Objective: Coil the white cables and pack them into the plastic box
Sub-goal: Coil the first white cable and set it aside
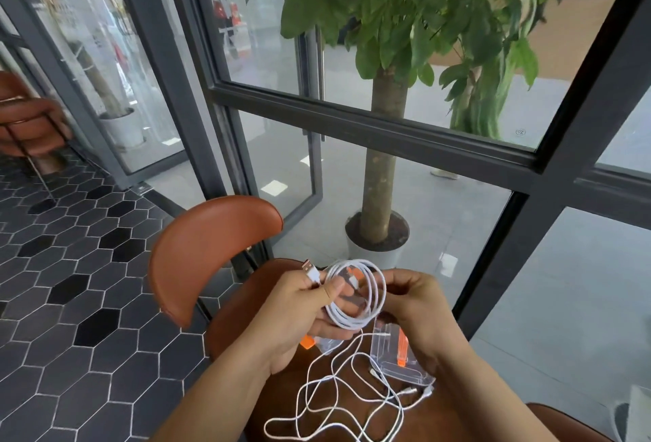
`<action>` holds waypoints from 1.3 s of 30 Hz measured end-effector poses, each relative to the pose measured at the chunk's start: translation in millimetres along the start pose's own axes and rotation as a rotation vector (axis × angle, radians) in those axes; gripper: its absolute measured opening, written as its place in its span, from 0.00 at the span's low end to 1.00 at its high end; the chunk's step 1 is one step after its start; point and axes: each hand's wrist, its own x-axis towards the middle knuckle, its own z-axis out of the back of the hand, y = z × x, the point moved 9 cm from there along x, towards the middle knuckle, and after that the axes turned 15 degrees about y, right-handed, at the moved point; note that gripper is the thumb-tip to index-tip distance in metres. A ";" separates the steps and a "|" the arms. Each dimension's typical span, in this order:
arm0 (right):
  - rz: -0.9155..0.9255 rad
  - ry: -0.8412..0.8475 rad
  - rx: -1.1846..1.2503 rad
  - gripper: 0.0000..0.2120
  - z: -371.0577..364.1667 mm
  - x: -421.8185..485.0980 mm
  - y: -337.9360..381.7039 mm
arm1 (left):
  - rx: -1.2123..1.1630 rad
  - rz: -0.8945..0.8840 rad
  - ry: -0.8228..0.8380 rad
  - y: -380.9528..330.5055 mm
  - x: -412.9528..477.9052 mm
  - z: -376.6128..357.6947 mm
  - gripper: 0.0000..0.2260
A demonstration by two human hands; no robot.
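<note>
Loose cables (338, 395) left of plastic box (401, 360)

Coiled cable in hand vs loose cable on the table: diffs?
Coiled cable is wound in tidy round loops; loose cable sprawls in tangled strands. Coiled cable is held up by left hand and right hand; loose cable lies on the table, untouched. Both white.

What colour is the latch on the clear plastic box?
Orange; the latch on the plastic box shows best in the head view.
</note>
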 end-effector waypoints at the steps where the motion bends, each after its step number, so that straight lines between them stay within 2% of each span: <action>1: -0.004 0.052 -0.020 0.07 -2.1 1.0 0.2 | -0.026 0.008 -0.012 0.1 -0.8 1.1 0.12; 4: -0.026 0.135 -0.006 0.10 -3.3 2.9 -8.0 | -0.052 0.028 -0.039 -0.3 -2.2 5.1 0.12; 9: -0.101 0.125 0.180 0.12 -6.2 2.4 -22.7 | 0.029 0.067 -0.006 2.2 -2.6 1.2 0.14; 12: -0.155 0.089 0.377 0.11 -6.3 -2.5 -32.0 | 0.095 0.095 -0.046 5.7 -3.8 6.2 0.14; 14: -0.142 0.115 0.438 0.14 -8.7 -6.5 -31.6 | 0.170 0.118 -0.076 8.3 -4.3 9.7 0.13; 16: -0.075 0.168 0.335 0.14 -13.5 -9.1 -22.0 | 0.239 0.128 -0.097 9.4 -4.6 11.0 0.12; 18: 0.009 0.146 0.081 0.16 -15.0 -10.1 -11.4 | 0.291 0.126 -0.105 8.8 -4.2 8.3 0.10; 20: 0.056 0.025 -0.191 0.17 -13.0 -11.6 -5.6 | 0.322 0.117 -0.128 9.8 -2.3 6.7 0.10; 22: 0.069 -0.086 -0.365 0.16 -11.3 -13.5 -3.6 | 0.322 0.091 -0.154 10.6 -0.9 4.9 0.10; 27: 0.091 -0.256 -0.722 0.13 -10.7 -22.9 6.1 | 0.319 0.058 -0.204 12.7 2.0 4.4 0.09; 32: 0.227 -0.372 -0.932 0.18 -19.5 -25.2 18.1 | 0.314 0.072 -0.191 16.4 4.6 -0.8 0.09; 34: 0.253 -0.423 -0.837 0.19 -12.0 -30.4 20.1 | 0.291 0.064 -0.205 16.4 3.1 0.2 0.10; 37: 0.230 -0.475 -0.315 0.14 10.7 -36.1 11.0 | 0.193 0.024 -0.248 15.4 0.0 7.1 0.10; 39: 0.146 -0.489 0.013 0.09 23.6 -31.4 -6.6 | 0.214 -0.019 -0.243 12.6 1.1 6.0 0.10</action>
